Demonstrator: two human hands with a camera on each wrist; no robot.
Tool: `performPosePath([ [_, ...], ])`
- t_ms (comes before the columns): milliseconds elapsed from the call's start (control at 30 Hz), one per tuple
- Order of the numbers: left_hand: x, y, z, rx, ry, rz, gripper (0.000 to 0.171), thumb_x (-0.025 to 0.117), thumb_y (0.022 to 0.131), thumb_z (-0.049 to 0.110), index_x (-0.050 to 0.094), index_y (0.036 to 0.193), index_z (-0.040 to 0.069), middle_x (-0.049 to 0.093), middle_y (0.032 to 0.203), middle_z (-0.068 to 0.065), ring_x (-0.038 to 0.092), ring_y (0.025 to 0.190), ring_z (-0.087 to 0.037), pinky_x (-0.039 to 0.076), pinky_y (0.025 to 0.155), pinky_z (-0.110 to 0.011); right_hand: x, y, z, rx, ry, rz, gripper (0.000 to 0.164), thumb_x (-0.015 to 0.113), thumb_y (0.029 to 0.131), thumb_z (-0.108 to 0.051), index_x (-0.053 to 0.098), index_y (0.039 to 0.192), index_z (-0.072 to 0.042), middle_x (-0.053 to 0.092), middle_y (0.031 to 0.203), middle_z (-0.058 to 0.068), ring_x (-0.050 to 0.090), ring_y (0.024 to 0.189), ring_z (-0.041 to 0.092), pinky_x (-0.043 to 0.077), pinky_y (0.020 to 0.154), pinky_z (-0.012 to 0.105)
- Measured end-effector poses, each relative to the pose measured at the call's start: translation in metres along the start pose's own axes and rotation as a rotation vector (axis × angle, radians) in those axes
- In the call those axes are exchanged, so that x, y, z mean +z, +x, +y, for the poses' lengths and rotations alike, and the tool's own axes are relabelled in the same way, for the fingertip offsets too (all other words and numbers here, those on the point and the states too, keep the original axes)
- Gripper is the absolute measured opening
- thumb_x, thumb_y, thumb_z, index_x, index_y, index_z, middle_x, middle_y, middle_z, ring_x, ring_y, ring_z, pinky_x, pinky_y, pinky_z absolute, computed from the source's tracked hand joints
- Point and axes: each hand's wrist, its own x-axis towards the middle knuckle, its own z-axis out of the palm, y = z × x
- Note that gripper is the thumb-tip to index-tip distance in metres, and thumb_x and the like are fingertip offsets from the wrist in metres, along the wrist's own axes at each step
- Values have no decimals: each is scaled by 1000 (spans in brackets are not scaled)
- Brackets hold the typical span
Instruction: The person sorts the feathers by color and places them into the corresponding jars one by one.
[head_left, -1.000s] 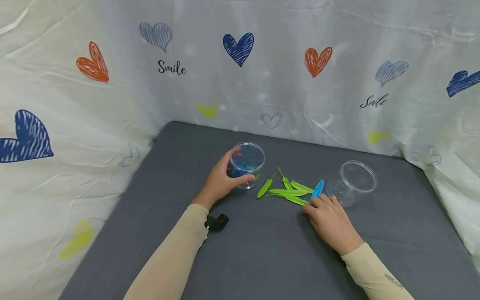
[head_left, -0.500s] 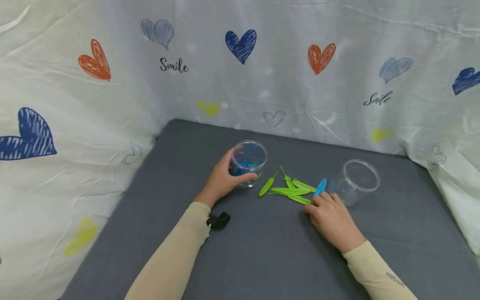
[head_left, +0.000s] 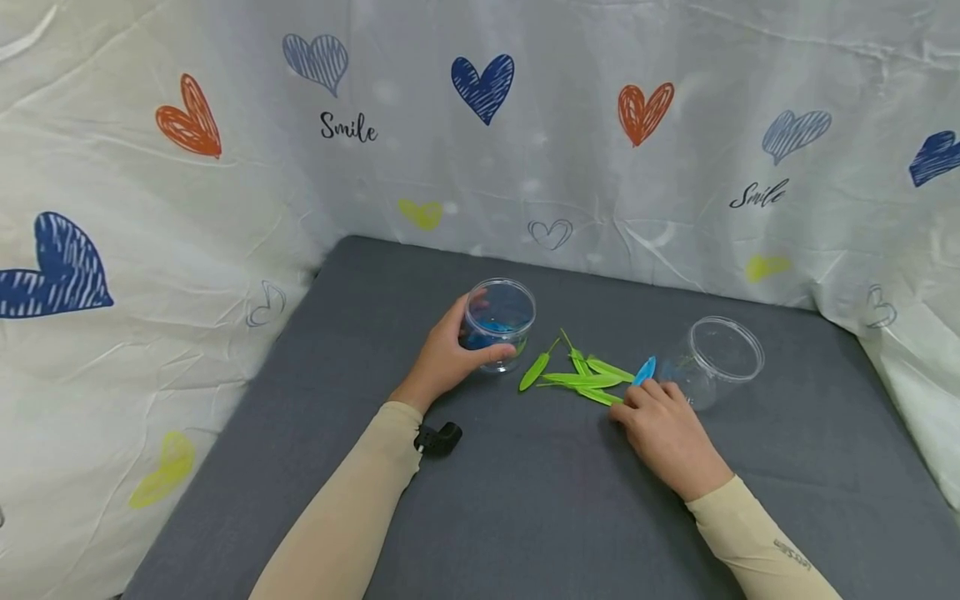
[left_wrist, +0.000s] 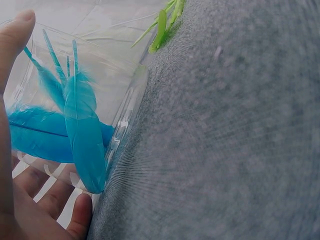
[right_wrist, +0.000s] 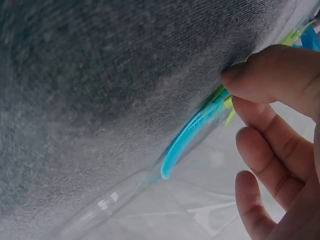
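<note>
My left hand grips a clear plastic jar standing on the grey cloth, thumb on the near side and fingers round the far side. Several blue feathers lean and lie inside that jar. Toward the right, my right hand is low over the cloth, thumb and index finger together at the quill end of a blue feather. Its blue tip points away from the hand, close over the cloth. Several green feathers lie in a loose pile between the two hands.
A second clear jar, with no feathers visible in it, stands just behind and right of my right hand. The grey cloth covers the table. A white curtain with hearts hangs along the back and left side.
The head view has shifted slightly. Both hands keep nearly the same places, the left on its jar and the right at the blue feather, of which a little less shows.
</note>
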Motion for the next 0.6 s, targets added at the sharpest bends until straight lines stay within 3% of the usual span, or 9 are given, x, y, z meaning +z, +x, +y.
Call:
performPosePath([
  [367,0,0,1,-14,-4,-3,100,89,81,66,29,162,58,49,163,9,50,150,-25,45,122,-58,1,3,1,-35,-16,33,29,79,89,3,69,75,-20,47,72,0,42,72,20,43,75,40],
  [600,0,0,4,-17,-4,-3,100,89,81,66,29,161,58,49,164,9,50,151,-24,44,123,-57,-5,2,4,-22,27,52,26,79,86,5,69,81,-18,51,76,0,48,77,22,47,78,43],
])
